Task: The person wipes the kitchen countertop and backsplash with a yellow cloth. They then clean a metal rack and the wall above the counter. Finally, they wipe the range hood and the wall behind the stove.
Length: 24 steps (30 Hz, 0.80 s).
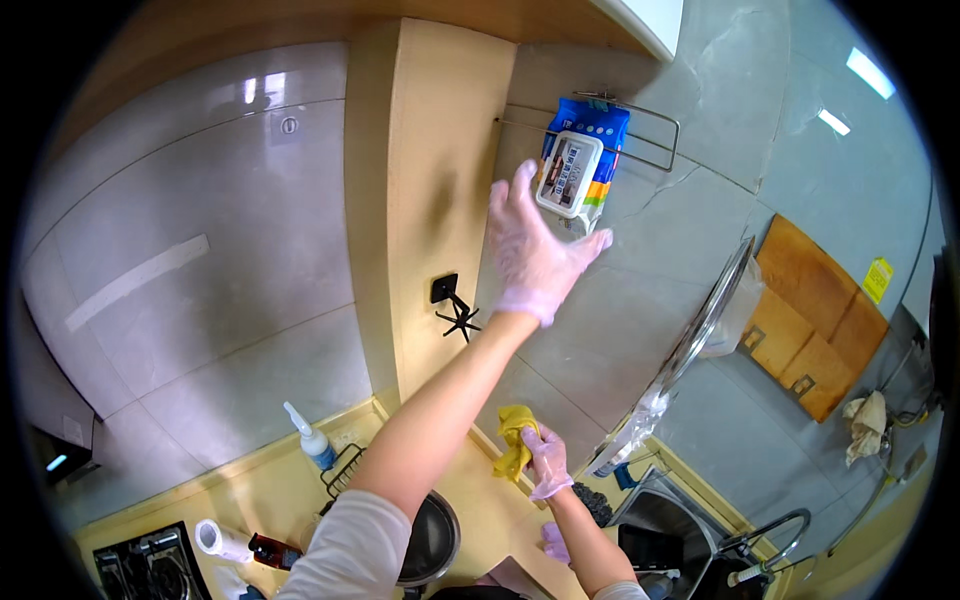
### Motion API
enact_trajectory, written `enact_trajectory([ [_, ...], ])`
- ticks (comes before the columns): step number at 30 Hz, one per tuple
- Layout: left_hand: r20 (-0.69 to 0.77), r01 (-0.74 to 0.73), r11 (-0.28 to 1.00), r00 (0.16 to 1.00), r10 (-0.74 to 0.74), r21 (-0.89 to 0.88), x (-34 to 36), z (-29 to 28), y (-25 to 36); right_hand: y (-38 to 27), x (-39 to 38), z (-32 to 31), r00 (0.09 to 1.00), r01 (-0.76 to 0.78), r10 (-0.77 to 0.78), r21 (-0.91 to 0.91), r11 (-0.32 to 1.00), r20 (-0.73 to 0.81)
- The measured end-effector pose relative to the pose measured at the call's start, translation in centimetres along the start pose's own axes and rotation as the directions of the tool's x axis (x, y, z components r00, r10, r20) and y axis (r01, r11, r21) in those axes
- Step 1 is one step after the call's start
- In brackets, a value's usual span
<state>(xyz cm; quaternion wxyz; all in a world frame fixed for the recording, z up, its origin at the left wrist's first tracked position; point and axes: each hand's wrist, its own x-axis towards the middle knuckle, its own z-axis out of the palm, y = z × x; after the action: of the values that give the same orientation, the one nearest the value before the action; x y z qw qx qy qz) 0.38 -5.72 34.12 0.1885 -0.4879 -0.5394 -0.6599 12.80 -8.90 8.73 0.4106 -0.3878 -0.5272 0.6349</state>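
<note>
I have the left hand (540, 250) raised with its gloved fingers and thumb spread wide, holding nothing, just below the blue wipes pack (597, 122); from this angle I can't tell whether a fingertip touches it. The pack sits in a wire rack (678, 135) on the tiled wall (620, 300), with a wire crossing in front of its upper part and its lower end sticking out beneath. I judge it soft-sided and fairly light, though it could sag if it is full and moist, and the smooth film may slide under thin plastic gloving. The white lid (568, 175) looks like its stiffest part, so I'd take hold across the two long sides beside it, gently enough not to squash the middle, and mind the wire. My right hand (548, 465) is lower down, closed on a bunched yellow cloth (515, 440) that hangs limp to its left, above the counter (500, 525). That should handle as light, floppy and grippy, hard to damage; a gathered fold near the middle gives me the surest hold, since a loose corner would let it trail.
</note>
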Motion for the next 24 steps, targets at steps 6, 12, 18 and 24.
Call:
enact_trajectory([
  [6, 0.123, 0.008, 0.999, 0.992, -0.002, -0.050, 2.6, 1.4, -0.4, -1.3, -2.5, -0.3, 1.000, 0.031, -0.031, 0.020, 0.999, -0.002],
  [12, 0.124, -0.025, 1.000, 0.992, 0.026, -0.007, 3.6, -1.0, -1.0, -9.5, -3.4, 0.7, 0.877, 0.475, -0.444, 0.195, 0.858, -0.182],
  [18, 0.344, 0.271, 0.881, 0.929, -0.135, -0.388, 8.4, -4.7, -0.3, -19.0, 3.6, 2.5, 0.128, 0.623, -0.960, -0.732, 0.274, -0.251],
  [24, 0.401, 0.329, 0.839, 0.904, -0.147, -0.434, 9.4, -6.8, 0.1, -28.2, 9.1, 9.2, 0.051, 0.125, -0.997, -0.991, -0.044, 0.050],
])
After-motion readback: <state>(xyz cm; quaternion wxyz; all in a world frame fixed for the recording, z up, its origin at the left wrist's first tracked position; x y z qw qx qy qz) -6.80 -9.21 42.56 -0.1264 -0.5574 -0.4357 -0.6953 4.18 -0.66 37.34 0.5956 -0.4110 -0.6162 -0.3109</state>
